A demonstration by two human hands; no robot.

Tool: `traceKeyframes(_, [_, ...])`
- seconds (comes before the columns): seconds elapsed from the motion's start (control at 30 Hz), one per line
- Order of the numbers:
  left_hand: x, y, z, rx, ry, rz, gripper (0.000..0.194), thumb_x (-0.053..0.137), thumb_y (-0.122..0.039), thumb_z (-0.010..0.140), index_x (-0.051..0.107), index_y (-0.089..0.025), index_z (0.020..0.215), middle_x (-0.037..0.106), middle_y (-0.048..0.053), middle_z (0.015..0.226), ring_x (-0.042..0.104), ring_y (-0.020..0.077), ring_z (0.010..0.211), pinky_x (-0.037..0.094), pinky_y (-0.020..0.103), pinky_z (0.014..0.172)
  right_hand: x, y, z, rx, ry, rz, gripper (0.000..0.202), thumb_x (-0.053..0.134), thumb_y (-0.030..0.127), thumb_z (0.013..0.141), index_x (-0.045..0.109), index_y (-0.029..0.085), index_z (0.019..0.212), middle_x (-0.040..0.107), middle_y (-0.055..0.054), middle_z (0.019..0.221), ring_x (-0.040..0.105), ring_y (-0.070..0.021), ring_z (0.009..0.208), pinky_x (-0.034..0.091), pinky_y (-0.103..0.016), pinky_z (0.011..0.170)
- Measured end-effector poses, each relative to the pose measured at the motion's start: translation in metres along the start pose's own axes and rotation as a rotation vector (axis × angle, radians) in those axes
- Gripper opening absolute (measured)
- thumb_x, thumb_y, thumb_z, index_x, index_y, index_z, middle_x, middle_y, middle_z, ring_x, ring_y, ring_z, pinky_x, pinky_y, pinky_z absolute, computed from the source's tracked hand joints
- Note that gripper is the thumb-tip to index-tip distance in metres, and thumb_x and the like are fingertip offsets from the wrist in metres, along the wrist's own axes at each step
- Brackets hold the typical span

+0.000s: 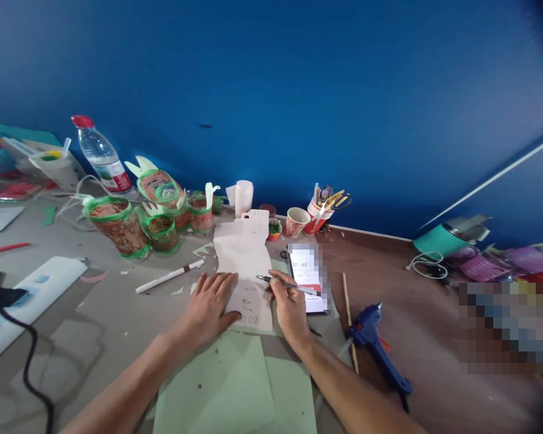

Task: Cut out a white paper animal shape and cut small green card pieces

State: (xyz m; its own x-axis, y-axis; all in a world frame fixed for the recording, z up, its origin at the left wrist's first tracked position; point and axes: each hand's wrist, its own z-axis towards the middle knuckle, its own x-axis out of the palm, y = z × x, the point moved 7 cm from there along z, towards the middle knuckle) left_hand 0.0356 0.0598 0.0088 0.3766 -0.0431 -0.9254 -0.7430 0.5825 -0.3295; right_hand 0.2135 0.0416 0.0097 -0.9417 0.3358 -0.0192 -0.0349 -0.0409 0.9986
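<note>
The right hand (290,306) is closed around a pen (308,290), its tip over a white paper (242,253) bearing small drawn shapes. The left hand (213,302) lies flat, fingers slightly spread, at the paper's left edge, gripping nothing. Green sheets (217,386) lie nearer. A phone (302,274) sits right of the paper; farther right, a glue gun (374,337).

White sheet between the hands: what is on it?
Small drawn shapes; a pen in the right hand points over the sheet. The left hand overlaps its left edge; anything covered there is hidden.
</note>
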Motion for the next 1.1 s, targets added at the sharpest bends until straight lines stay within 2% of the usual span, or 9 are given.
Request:
traceKeyframes(0.07, [0.000,0.001,0.000,0.002,-0.002,-0.003,0.063,0.060,-0.037,0.078,0.040,-0.015,0.134,0.052,0.015,0.132,0.042,0.0316,0.125,0.020,0.052,0.108,0.000,0.002,-0.002,-0.029,0.009,-0.006,0.041,0.049,0.046,0.087,0.059,0.014,0.110,0.060,0.001,0.061,0.049,-0.0110,0.047,0.041,-0.022,0.046])
traceKeyframes(0.13, [0.000,0.003,0.000,0.007,-0.014,-0.004,0.065,0.061,-0.037,0.077,0.040,-0.014,0.134,0.053,0.015,0.131,0.043,0.0317,0.124,0.021,0.052,0.108,0.000,0.006,-0.004,-0.094,0.014,-0.062,0.041,0.044,0.045,0.090,0.057,0.015,0.115,0.060,0.001,0.062,0.051,-0.0118,0.050,0.044,-0.023,0.050])
traceKeyframes(0.3, [-0.001,0.008,0.001,0.001,-0.053,-0.020,0.064,0.060,-0.040,0.077,0.040,-0.018,0.134,0.053,0.015,0.130,0.045,0.0321,0.123,0.023,0.052,0.107,0.002,0.018,-0.007,-0.347,0.066,-0.243,0.036,0.041,0.034,0.092,0.050,0.016,0.122,0.061,-0.004,0.083,0.060,-0.0163,0.073,0.048,-0.028,0.069])
traceKeyframes(0.43, [-0.002,0.015,0.003,-0.013,-0.086,-0.031,0.065,0.061,-0.038,0.076,0.041,-0.017,0.134,0.054,0.015,0.128,0.045,0.0326,0.122,0.024,0.053,0.107,0.005,0.018,-0.004,-0.451,0.060,-0.385,0.040,0.041,0.023,0.088,0.043,0.014,0.127,0.061,-0.006,0.085,0.060,-0.0197,0.077,0.049,-0.034,0.073])
traceKeyframes(0.6, [-0.005,0.021,0.005,-0.001,-0.133,-0.044,0.064,0.062,-0.034,0.074,0.041,-0.016,0.133,0.054,0.016,0.128,0.047,0.0337,0.119,0.028,0.054,0.104,0.012,0.013,-0.007,-0.521,0.039,-0.631,0.055,0.047,0.015,0.078,0.038,0.012,0.132,0.058,-0.016,0.113,0.057,-0.0271,0.101,0.048,-0.041,0.086])
traceKeyframes(0.67, [-0.005,0.022,0.006,0.006,-0.145,-0.045,0.063,0.061,-0.033,0.075,0.042,-0.016,0.133,0.054,0.016,0.127,0.047,0.0338,0.119,0.028,0.054,0.103,0.015,0.012,-0.009,-0.531,0.044,-0.706,0.060,0.049,0.012,0.074,0.038,0.011,0.133,0.057,-0.017,0.116,0.055,-0.0289,0.105,0.047,-0.043,0.088])
traceKeyframes(0.8, [-0.005,0.024,0.005,0.014,-0.172,-0.032,0.061,0.059,-0.032,0.076,0.041,-0.017,0.133,0.055,0.016,0.127,0.047,0.0338,0.119,0.030,0.055,0.102,0.015,0.011,-0.009,-0.498,0.028,-0.705,0.060,0.050,0.009,0.070,0.040,0.011,0.129,0.058,-0.018,0.115,0.055,-0.0294,0.104,0.046,-0.044,0.088])
traceKeyframes(1.0, [-0.004,0.028,0.006,0.025,-0.197,-0.030,0.061,0.060,-0.034,0.075,0.043,-0.017,0.131,0.055,0.017,0.126,0.050,0.0342,0.115,0.034,0.055,0.099,0.011,0.010,0.004,-0.415,-0.007,-0.542,0.046,0.044,0.009,0.073,0.044,0.014,0.118,0.063,-0.007,0.086,0.061,-0.0206,0.073,0.051,-0.033,0.068])
traceKeyframes(1.1, [-0.006,0.030,0.007,0.018,-0.228,-0.032,0.060,0.060,-0.035,0.075,0.044,-0.016,0.130,0.055,0.017,0.126,0.050,0.0340,0.115,0.033,0.056,0.100,0.007,0.013,0.007,-0.392,-0.048,-0.477,0.041,0.042,0.010,0.076,0.045,0.015,0.116,0.061,-0.005,0.084,0.060,-0.0183,0.072,0.050,-0.030,0.066])
